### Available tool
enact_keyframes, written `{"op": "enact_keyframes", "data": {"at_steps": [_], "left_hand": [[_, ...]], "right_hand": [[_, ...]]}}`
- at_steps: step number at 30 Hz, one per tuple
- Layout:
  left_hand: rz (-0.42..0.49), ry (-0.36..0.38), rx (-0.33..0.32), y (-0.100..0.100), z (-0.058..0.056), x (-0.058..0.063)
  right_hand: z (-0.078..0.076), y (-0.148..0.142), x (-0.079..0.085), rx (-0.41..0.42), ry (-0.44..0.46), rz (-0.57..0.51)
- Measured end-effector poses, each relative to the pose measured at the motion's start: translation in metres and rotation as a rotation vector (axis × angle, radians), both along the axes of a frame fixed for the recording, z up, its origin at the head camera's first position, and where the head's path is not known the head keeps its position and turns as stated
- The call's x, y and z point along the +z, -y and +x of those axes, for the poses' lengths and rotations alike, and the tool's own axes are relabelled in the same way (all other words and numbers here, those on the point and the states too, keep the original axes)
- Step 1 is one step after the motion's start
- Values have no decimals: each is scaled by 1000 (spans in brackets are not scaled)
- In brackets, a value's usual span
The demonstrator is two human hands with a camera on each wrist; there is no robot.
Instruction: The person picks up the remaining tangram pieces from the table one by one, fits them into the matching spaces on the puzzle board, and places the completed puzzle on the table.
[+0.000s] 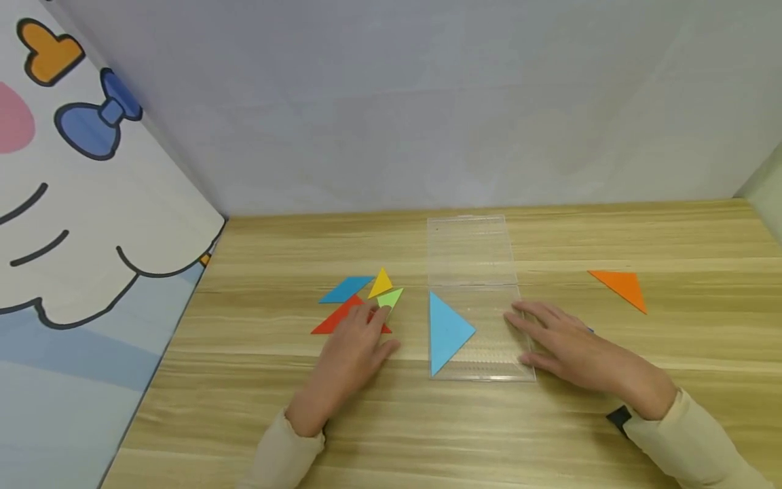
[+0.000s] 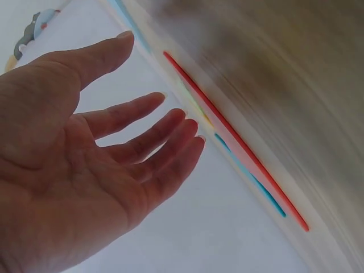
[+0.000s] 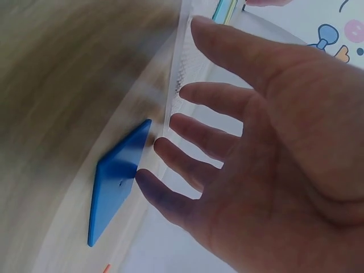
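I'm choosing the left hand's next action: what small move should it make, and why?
I'd probably have the left hand pinch the red triangle: the hand is right over it, and the clear case lies open, with bare room beside the light blue triangle along its left edge.

I saw the case [image 1: 489, 305] open near the middle of the counter [image 1: 244, 380], one half behind the other. A lone triangle [image 1: 446, 333] lay at the left of the nearer half. Left of the case, I had the parallelogram [image 1: 347, 290] at the back, the rear triangle [image 1: 381, 283] to its right, the middle triangle [image 1: 391, 297] before that, and the front triangle [image 1: 332, 324] foremost, partly under the left hand [image 1: 351, 346]. The right hand [image 1: 571, 346] was at the case's right edge, a flat piece [image 3: 114, 170] beneath it. Farther right, well apart, lay the outlying triangle [image 1: 626, 286].
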State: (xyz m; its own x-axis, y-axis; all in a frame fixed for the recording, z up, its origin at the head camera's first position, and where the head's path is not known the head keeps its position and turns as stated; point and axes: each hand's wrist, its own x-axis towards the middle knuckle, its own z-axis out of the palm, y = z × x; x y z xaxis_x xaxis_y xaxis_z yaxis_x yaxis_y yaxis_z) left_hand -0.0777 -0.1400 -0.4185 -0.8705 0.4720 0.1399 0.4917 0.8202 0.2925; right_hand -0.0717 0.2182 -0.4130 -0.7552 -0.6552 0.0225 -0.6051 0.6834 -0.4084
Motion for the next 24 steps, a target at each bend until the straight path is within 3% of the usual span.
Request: {"op": "enact_keyframes", "data": {"at_steps": [12,24], "left_hand": [[43,-6,49,18,-8,-4],[4,-22,110,26,-11,-8]], "right_hand": [[-1,-1,0,-12,44,-19],[0,-3,-1,-14,58,-31]]}}
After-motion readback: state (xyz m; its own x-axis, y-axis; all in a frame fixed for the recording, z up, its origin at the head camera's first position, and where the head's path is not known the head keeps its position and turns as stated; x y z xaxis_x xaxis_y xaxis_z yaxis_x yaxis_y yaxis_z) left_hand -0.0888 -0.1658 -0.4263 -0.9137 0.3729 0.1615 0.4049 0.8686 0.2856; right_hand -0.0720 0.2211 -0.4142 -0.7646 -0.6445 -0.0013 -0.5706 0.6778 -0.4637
